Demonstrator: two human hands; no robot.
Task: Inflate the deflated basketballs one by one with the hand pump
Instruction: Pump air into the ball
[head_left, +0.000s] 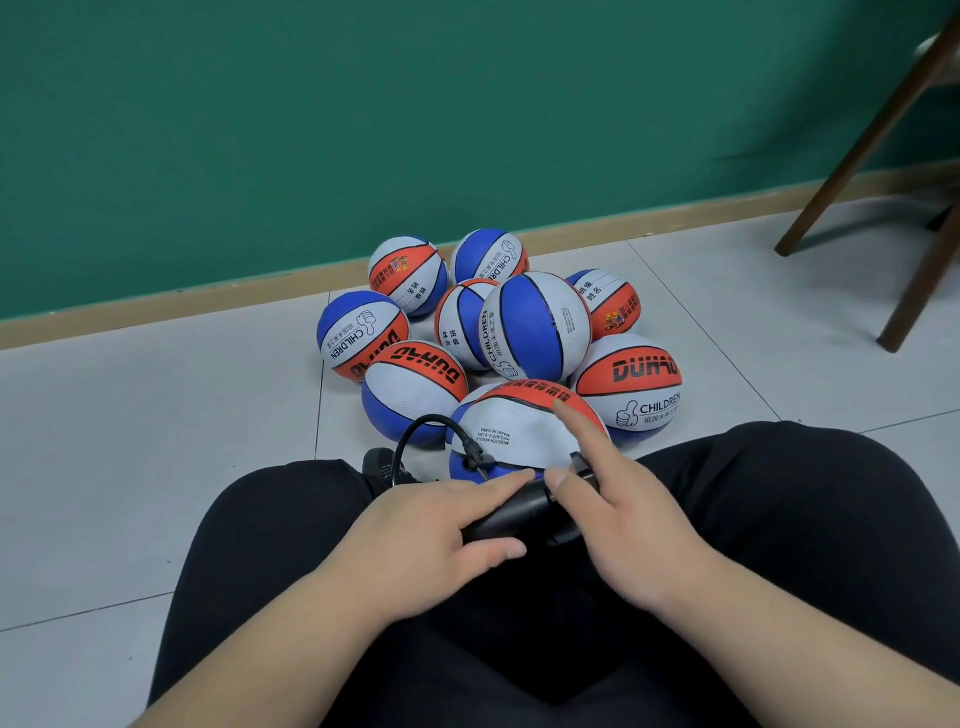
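A black hand pump (511, 512) lies across my lap between my knees. My left hand (431, 530) is wrapped around its barrel. My right hand (618, 499) rests on the handle end, thumb against it and index finger pointing out over the ball. The pump's black hose (426, 428) loops up and its needle end (475, 460) meets the nearest basketball (511, 431), a red, white and blue ball that looks soft and flattened, lying on the floor against my legs. Behind it sits a pile of several similar basketballs (535, 327).
The balls lie on a grey tiled floor (156, 441) by a green wall (363, 114) with a tan skirting board. Dark wooden chair legs (914, 218) stand at the far right. My black-trousered knees (779, 519) flank the pump.
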